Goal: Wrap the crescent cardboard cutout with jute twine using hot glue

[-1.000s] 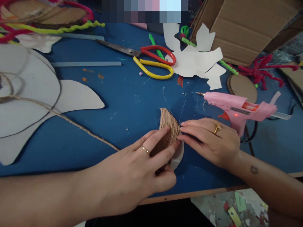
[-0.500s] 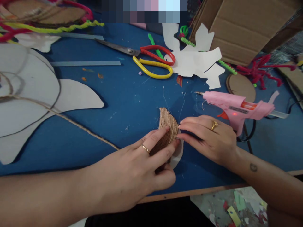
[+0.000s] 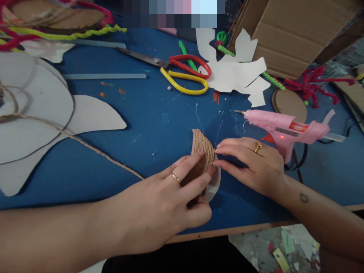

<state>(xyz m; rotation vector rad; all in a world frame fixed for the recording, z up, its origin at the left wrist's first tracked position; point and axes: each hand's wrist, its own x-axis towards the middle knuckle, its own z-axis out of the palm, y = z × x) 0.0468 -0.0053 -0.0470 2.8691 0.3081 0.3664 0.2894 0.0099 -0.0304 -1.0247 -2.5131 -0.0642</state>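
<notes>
A small paper or card piece (image 3: 214, 186) lies near the table's front edge, much of it covered by close rows of brown twine (image 3: 202, 142). My left hand (image 3: 173, 204) presses the piece down, index and middle fingers on the twine rows, thumb at the lower side. At its right edge my right hand (image 3: 253, 167) pinches with thumb and fingertips, touching the twine's edge; the exact bit between the tips is barely visible. A loose strand of twine (image 3: 105, 154) runs from the left to beneath my left hand. The pink glue gun (image 3: 270, 123) lies just beyond my right hand, its light on.
Scissors (image 3: 184, 87) with red and yellow handles lie ahead, beside white paper cutouts (image 3: 236, 74). Clear glue sticks (image 3: 105, 76) and a large white cutout (image 3: 93, 113) lie left. Cardboard (image 3: 298, 34) stands back right, near pink pipe cleaners (image 3: 315, 83).
Both hands hold the same places on the twine-covered piece. The whole view has shifted very slightly; nothing else visibly moved.
</notes>
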